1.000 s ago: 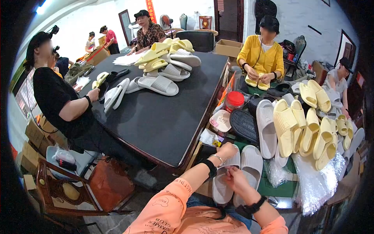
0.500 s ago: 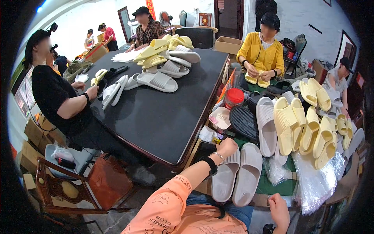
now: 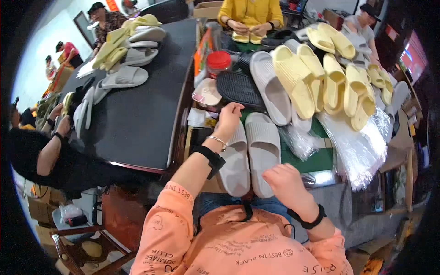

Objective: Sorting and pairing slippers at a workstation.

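Two light grey ribbed slide slippers lie side by side before me, toes pointing away. My left hand (image 3: 230, 120) is over the toe end of the left slipper (image 3: 236, 167), its fingers bent together; what they hold, if anything, is hidden. My right hand (image 3: 285, 184) is closed beside the heel half of the right slipper (image 3: 264, 153), fingers curled in. Whether something small sits in it does not show. Just beyond them lies a black ribbed slipper (image 3: 238, 88), with another grey slipper (image 3: 270, 87) to its right.
Several pale yellow slippers (image 3: 293, 75) are piled at the right, above clear plastic bags (image 3: 357, 146). A red-lidded jar (image 3: 218, 62) and a small pinkish tray (image 3: 207, 93) stand at the back left. Beyond, a dark table (image 3: 142, 105) bears more slippers; a person in yellow (image 3: 250, 13) handles yellow slippers.
My view has tilted down and swung right. My right hand has come up from the lower edge to the right slipper. My left hand stays by the left slipper's toe.
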A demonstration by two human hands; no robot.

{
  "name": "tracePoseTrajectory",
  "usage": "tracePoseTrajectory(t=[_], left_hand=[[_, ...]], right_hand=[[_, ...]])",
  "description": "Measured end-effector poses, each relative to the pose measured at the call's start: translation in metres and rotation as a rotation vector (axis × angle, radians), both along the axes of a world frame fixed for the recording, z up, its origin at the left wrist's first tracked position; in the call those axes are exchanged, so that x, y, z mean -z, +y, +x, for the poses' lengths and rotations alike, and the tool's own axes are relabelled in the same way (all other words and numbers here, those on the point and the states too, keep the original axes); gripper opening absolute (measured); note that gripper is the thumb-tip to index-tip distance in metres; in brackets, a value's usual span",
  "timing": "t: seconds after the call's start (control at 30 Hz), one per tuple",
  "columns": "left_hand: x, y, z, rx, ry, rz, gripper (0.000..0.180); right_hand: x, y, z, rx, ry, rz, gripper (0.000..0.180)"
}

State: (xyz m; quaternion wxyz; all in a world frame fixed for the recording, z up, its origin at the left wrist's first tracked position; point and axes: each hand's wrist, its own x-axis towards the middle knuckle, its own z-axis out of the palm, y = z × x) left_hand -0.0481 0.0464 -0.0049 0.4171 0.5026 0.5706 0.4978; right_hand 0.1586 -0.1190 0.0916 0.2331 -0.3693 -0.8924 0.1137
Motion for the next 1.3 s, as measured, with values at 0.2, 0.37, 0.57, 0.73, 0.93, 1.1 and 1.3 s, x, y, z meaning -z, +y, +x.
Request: tracePoseTrajectory(t=[0.2,0.37,0.57,0.73,0.93,1.1,1.3], left_hand=[[-0.018,-0.011,0.029,0.159,0.290,-0.043,0.020],[-0.014,-0.004,0.028,0.237,0.453,0.072,0.022],[-0.016,0.004,0.033,0.402,0.664,-0.146,0.029],[-0.007,0.005,0.053,0.343,0.607,-0.246,0.029],[-0.024,-0.011,0.052,0.153,0.513,-0.221,0.028],[-0.013,-0.012,0.043,-0.009,-0.245,-0.048,0.019],[-0.011,-0.019,0.041,-0.031,-0.509,0.013,0.019]], right_hand=[[0.028,0.003,-0.005,-0.009,-0.089,-0.075,0.008],[0.047,0.024,-0.005,0.044,-0.161,-0.085,0.010],[0.059,0.059,-0.018,0.009,-0.094,-0.118,0.021],[0.072,0.068,-0.011,-0.086,-0.292,-0.119,0.020],[0.038,0.061,-0.016,0.046,-0.307,-0.162,0.010],[0.016,0.109,-0.034,0.277,0.269,0.040,0.015],[0.079,0.168,-0.058,0.286,0.510,-0.391,0.018]])
